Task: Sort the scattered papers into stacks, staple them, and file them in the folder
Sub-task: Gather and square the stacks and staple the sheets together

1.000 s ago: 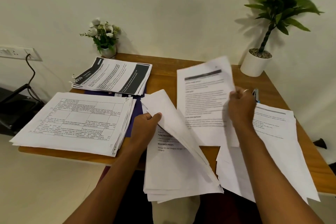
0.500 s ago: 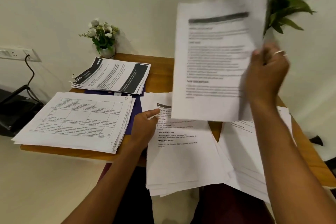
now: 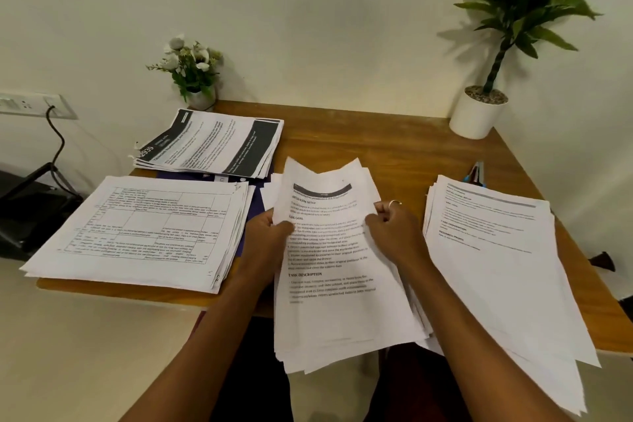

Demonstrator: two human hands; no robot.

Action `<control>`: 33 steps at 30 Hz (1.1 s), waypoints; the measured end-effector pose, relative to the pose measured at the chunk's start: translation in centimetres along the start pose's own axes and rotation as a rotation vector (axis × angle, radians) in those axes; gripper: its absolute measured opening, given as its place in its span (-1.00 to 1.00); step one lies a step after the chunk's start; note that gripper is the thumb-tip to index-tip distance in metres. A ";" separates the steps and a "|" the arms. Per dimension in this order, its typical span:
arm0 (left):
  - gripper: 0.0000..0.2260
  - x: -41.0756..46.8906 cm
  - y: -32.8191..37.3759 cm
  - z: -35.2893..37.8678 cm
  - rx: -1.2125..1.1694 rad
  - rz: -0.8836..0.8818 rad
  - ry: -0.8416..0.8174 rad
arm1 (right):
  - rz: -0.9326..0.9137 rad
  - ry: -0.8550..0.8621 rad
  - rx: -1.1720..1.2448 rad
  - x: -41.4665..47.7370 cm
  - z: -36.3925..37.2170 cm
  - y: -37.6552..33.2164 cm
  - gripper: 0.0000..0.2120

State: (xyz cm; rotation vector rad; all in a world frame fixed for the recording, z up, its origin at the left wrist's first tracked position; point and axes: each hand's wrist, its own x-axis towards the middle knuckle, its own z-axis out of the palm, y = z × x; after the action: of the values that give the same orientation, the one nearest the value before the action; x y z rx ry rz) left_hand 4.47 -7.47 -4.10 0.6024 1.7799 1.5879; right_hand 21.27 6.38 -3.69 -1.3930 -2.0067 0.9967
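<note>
A middle stack of printed sheets (image 3: 339, 312) hangs over the desk's near edge. My left hand (image 3: 270, 233) grips its left edge and my right hand (image 3: 390, 226) pinches the right edge of its top sheet, which bows upward. To the right lies another stack of text pages (image 3: 496, 250). At the left sits a stack of table pages (image 3: 144, 229), and behind it a stack with dark bands (image 3: 212, 144). A dark blue folder (image 3: 250, 226) shows under the left stacks. A stapler (image 3: 476, 175) pokes out behind the right stack.
The wooden desk (image 3: 376, 140) stands against a white wall. A small flower pot (image 3: 198, 96) is at the back left and a tall plant in a white pot (image 3: 479, 113) at the back right. A wall socket with a cable (image 3: 54, 110) is at the left.
My right hand lifted a sheet high, laid it on the right stack, and came back to the middle stack. My left hand now grips that stack's left edge.
</note>
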 end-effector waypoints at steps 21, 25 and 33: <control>-0.83 0.2 -0.5 0.3 0.124 0.024 0.071 | 0.273 -0.137 0.321 4.8 -3.1 -1.0 -0.78; -0.84 0.1 0.2 0.4 0.059 -0.022 0.087 | 0.237 -0.187 0.338 4.4 -3.8 -0.5 -0.72; -0.64 -0.5 0.3 -0.6 0.040 0.085 0.115 | 0.205 -0.158 0.454 3.7 -4.0 -0.3 -0.90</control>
State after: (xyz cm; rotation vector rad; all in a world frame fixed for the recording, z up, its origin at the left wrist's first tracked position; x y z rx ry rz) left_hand 4.38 -8.19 -3.65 0.6232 1.8971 1.6777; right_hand 22.76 10.87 -1.09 -1.3115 -1.6173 1.5813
